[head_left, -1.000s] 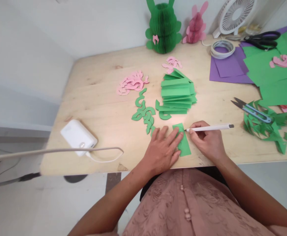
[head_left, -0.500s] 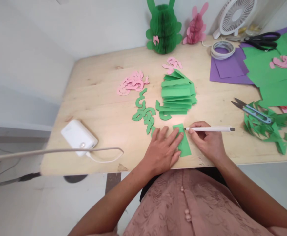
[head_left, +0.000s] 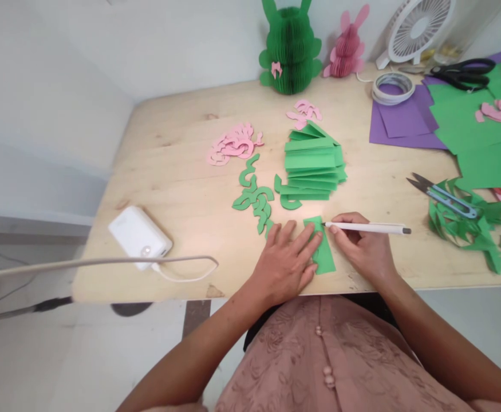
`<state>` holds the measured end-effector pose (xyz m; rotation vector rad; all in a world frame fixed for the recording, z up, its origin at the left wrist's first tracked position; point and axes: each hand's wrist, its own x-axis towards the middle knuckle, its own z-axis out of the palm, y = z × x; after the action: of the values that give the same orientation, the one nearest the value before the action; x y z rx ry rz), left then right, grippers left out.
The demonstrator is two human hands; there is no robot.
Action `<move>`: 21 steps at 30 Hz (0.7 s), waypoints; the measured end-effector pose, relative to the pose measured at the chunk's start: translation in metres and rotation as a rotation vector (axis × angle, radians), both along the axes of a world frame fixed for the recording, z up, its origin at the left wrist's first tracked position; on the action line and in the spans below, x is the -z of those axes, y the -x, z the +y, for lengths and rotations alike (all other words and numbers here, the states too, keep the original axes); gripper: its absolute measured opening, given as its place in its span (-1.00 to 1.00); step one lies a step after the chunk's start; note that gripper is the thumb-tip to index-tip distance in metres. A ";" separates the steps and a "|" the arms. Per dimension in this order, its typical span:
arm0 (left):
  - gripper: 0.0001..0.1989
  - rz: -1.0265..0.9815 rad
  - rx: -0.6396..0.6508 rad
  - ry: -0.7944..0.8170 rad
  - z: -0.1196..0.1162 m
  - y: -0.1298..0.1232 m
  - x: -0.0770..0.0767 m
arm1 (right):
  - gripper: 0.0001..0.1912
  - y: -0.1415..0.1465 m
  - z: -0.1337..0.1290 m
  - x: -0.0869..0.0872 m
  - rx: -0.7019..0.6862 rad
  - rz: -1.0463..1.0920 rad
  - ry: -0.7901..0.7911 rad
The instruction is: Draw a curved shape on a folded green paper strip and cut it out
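Observation:
Flat on the table near its front edge lies a small green paper piece [head_left: 326, 258]. My left hand [head_left: 285, 260] presses on its left part with fingers spread and covers some of it. In my right hand [head_left: 364, 246] is a white pen [head_left: 370, 228], gripped near its tip and lying almost level. The pen's tip touches or nearly touches the paper's upper right edge. Just beyond my left hand are green paper cutouts [head_left: 256, 197]. Behind the paper piece stands a stack of folded green paper strips [head_left: 312, 163].
Pink cutouts [head_left: 235, 144] lie farther back. On the right are thread snips [head_left: 445, 197] on green scraps [head_left: 486, 229], a tape roll [head_left: 393, 88], black scissors [head_left: 465, 74] and green sheets [head_left: 490, 154]. A white power bank [head_left: 138, 234] with a cable sits left. Paper rabbits [head_left: 291, 51] and a fan [head_left: 419, 28] stand behind.
The whole view has shifted slightly, so things appear a little farther right. My left hand stays on the paper; the pen in my right hand has barely moved at the paper's edge.

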<state>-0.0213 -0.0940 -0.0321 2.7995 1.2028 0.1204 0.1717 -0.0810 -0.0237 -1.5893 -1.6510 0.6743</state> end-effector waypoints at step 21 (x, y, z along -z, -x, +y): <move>-0.48 -0.008 -0.002 -0.016 0.000 -0.001 -0.002 | -0.85 -0.001 0.000 0.002 -0.015 -0.012 0.025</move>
<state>-0.0208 -0.0935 -0.0303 2.8092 1.2085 0.1419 0.1730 -0.0814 -0.0252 -1.6031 -1.6712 0.6972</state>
